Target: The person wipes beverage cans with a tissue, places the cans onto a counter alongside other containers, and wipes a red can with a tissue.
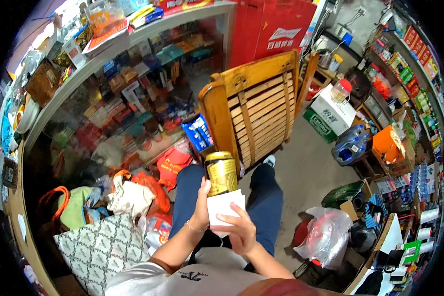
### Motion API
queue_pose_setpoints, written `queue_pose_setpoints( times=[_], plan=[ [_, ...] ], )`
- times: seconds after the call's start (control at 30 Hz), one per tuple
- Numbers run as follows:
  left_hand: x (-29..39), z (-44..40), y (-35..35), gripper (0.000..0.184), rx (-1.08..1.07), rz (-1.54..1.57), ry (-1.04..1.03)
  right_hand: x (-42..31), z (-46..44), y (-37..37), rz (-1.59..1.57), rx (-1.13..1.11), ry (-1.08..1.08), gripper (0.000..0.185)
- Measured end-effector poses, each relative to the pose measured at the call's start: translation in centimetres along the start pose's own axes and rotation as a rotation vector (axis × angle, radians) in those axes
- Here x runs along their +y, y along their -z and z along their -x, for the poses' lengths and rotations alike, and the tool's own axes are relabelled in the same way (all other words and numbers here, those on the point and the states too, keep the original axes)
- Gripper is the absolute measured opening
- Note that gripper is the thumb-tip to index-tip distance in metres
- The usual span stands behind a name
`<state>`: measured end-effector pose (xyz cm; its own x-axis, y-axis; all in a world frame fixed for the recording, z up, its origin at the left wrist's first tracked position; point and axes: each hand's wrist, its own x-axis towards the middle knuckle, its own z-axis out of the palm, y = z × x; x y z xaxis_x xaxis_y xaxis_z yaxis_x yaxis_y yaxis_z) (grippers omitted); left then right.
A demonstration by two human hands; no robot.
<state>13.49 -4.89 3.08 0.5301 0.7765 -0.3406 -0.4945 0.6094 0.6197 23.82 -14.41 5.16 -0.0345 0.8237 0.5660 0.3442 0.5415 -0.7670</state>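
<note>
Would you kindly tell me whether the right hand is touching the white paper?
Touching: the head view shows the right hand with its fingers laid across the white paper.

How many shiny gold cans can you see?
1: the gold cylindrical metal can at the left hand, just beyond the white squarish paper. Others may be hidden.
</note>
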Motion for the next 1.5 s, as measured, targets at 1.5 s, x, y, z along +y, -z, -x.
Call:
queue_pose_setpoints(
  times=[1.5],
  plan=[
    [-2.1, 2.7, -2.4, 0.066, -0.152, -0.46, -0.035, 1.8, -0.9, 2.5, -0.277, 0.31, -0.304, 0.059]
  ],
)
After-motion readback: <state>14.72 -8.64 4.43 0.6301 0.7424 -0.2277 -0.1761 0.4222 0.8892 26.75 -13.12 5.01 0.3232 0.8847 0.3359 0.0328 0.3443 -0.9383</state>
